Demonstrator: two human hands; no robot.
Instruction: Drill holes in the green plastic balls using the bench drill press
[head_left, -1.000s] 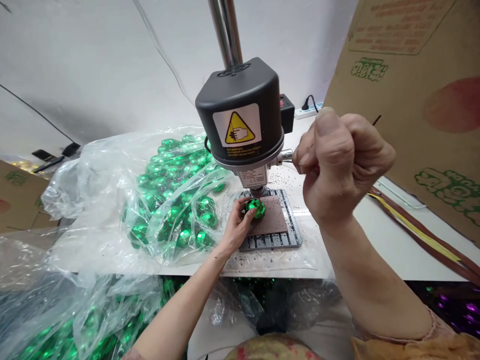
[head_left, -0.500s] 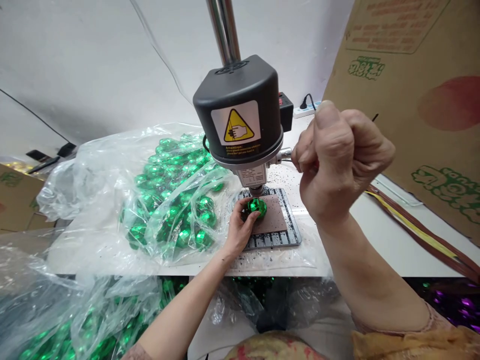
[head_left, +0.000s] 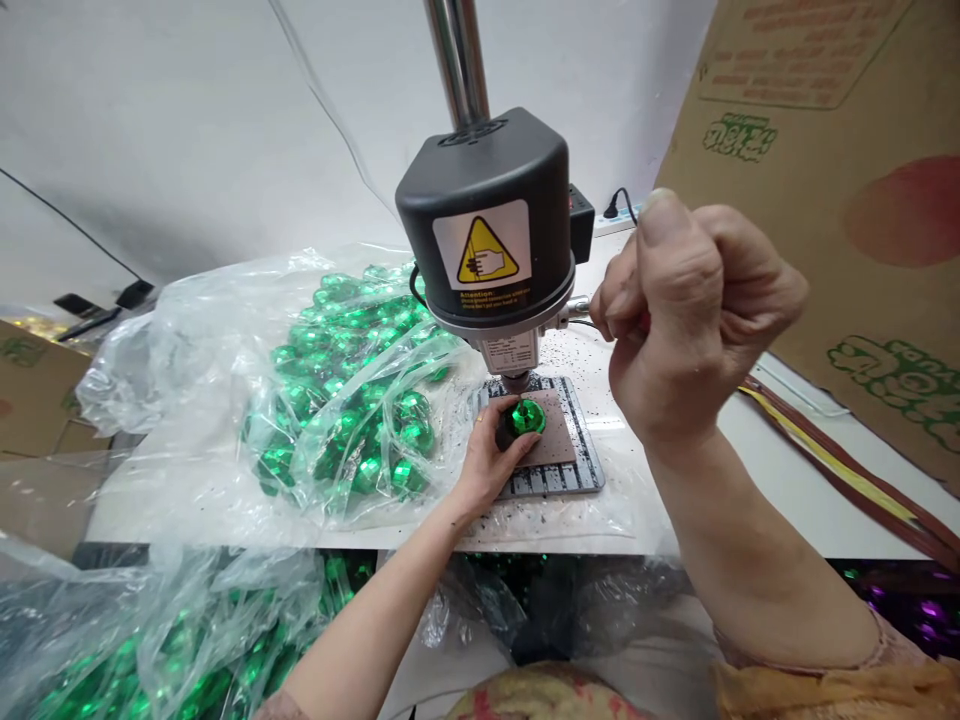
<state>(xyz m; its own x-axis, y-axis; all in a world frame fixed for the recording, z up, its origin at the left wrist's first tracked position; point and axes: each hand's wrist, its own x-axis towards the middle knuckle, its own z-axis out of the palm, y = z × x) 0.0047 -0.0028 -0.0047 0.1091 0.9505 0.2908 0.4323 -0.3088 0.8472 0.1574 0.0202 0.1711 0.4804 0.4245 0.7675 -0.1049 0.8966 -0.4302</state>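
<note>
A small bench drill press [head_left: 491, 235] with a black motor head and a yellow warning sticker stands on a white table [head_left: 787, 490]. My left hand [head_left: 487, 460] grips a shiny green faceted ball [head_left: 525, 417] on the brown pad of the slotted base plate [head_left: 559, 470], right under the drill chuck. My right hand [head_left: 694, 310] is raised in a fist beside the head, closed on the press's feed lever [head_left: 574, 308], whose handle is hidden in the fist.
A clear plastic bag [head_left: 225, 420] holds several green balls [head_left: 352, 400] left of the press. More bagged balls [head_left: 150, 650] lie below the table edge. A large cardboard sheet [head_left: 840, 200] leans at the right, with brown and yellow strips [head_left: 840, 465] beneath it. A power strip [head_left: 615, 215] lies behind.
My left hand has shifted the green ball slightly right under the chuck. My right fist stays on the lever, nearly unchanged.
</note>
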